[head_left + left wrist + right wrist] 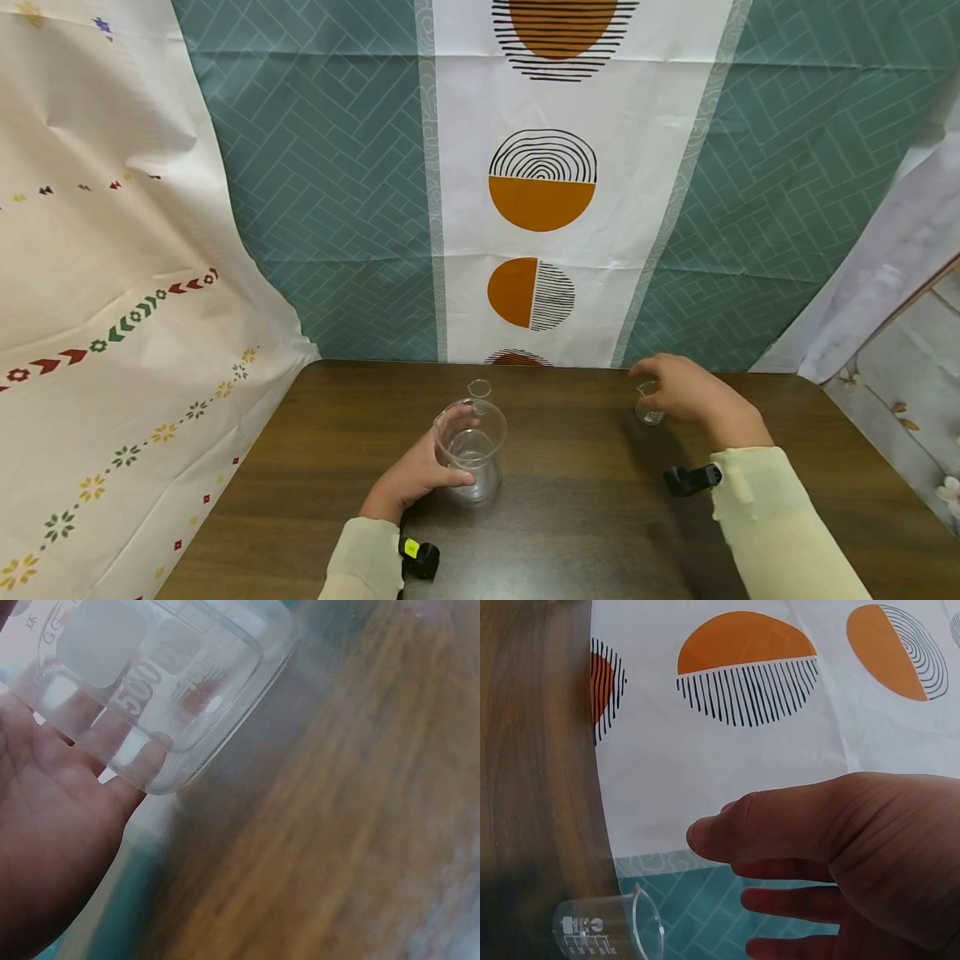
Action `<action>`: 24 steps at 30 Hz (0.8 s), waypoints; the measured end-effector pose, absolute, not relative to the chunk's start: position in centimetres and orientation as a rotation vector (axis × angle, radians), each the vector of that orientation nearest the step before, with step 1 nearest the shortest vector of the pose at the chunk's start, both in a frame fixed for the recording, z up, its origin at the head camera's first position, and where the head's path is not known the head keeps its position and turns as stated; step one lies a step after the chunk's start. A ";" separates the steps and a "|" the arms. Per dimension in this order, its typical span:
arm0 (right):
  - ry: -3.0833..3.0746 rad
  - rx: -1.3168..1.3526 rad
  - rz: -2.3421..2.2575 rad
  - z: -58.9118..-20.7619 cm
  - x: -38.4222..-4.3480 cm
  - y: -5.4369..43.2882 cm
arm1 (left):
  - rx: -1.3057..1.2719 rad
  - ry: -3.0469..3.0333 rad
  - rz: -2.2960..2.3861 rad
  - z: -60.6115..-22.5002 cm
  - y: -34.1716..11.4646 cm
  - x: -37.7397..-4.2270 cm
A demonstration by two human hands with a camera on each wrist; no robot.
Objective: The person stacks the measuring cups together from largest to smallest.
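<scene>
My left hand (412, 473) grips a large clear glass beaker (486, 446) from its left side, fingers behind it and thumb in front. White print on the beaker (161, 682) reads 500 ml in the left wrist view. At the back right my right hand (686, 393) hovers beside a small glass beaker (649, 415), partly covering it in the head view. In the right wrist view the small beaker (596, 930) stands upright on the table, and a gap separates it from the fingers (787, 901), which are nearly straight with nothing between them.
Another small beaker (479, 388) stands behind the large one, mostly hidden by it. The dark wooden table (570, 517) ends at a patterned teal and white cloth (360, 208) hanging along its back edge. A cream cloth (112, 358) hangs at the left.
</scene>
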State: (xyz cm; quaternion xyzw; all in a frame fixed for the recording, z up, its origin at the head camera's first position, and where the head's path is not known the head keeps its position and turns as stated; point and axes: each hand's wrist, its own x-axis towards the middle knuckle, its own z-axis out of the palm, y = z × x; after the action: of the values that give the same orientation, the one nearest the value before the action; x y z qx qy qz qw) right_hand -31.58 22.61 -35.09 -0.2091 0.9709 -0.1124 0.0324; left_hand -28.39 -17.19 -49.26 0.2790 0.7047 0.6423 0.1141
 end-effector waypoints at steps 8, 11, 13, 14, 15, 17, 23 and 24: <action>2.978 -0.621 -0.339 -35.5 -31.8 23.2 | 0.825 2.057 1.892 -49.4 -17.2 -28.5; 2.980 -0.616 -0.345 -35.7 -31.9 23.4 | 0.823 2.054 1.889 -49.5 -17.2 -28.5; 2.983 -0.614 -0.349 -35.9 -32.0 23.4 | 0.824 2.055 1.885 -49.5 -17.2 -28.6; 2.985 -0.611 -0.350 -35.9 -32.0 23.5 | 0.825 2.057 1.883 -49.6 -17.2 -28.6; 2.986 -0.606 -0.352 -36.0 -32.1 23.6 | 0.827 2.056 1.882 -49.6 -17.3 -28.6; 2.988 -0.597 -0.347 -36.2 -32.2 23.7 | 0.831 2.060 1.877 -49.6 -17.3 -28.6; 2.993 -0.579 -0.350 -36.8 -32.4 24.0 | 0.828 2.056 1.882 -49.5 -17.2 -28.6; 2.993 -0.580 -0.351 -36.9 -32.4 24.0 | 0.828 2.054 1.883 -49.5 -17.2 -28.6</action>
State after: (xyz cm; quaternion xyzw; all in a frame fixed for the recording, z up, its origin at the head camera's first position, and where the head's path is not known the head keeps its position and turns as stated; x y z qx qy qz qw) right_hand -32.43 24.01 -36.86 -0.1887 0.9747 -0.1143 0.0362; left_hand -28.62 -17.19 -49.46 0.2829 0.7017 0.6434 0.1170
